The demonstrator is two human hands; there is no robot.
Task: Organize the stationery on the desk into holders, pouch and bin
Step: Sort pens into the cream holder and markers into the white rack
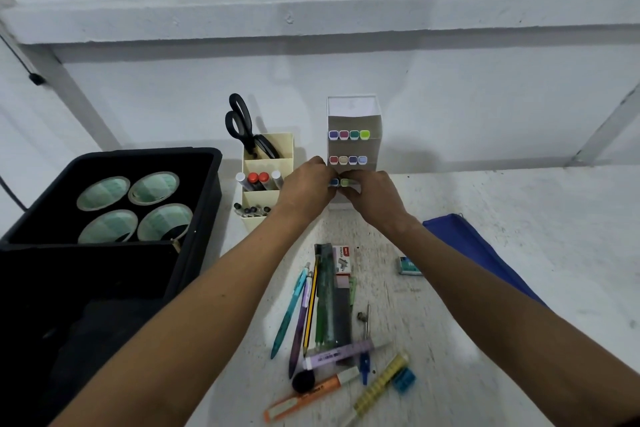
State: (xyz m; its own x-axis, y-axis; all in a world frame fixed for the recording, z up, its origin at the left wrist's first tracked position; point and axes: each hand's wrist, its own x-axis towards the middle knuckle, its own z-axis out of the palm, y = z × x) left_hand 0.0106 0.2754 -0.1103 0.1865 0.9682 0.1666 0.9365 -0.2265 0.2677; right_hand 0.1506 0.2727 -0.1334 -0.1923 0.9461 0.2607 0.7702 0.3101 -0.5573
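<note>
A tall grey marker holder point(354, 122) stands at the back of the desk, with two full rows of coloured marker caps. Both of my hands meet at its bottom row. My left hand point(308, 186) curls against the holder's lower left corner. My right hand point(375, 198) has its fingertips on a marker point(346, 182) in that row, beside a blue-capped one; what lies further right there is hidden. Loose pens, pencils and highlighters point(325, 309) lie in a pile near the front. A blue pouch point(467, 246) lies flat on the right.
A cream holder point(268, 163) with black scissors point(242, 125), markers and pens stands left of the marker holder. A black bin point(201, 184) with several tape rolls fills the left side. A staples box point(342, 258), a small teal box point(410, 265) and a blue eraser point(403, 380) lie loose.
</note>
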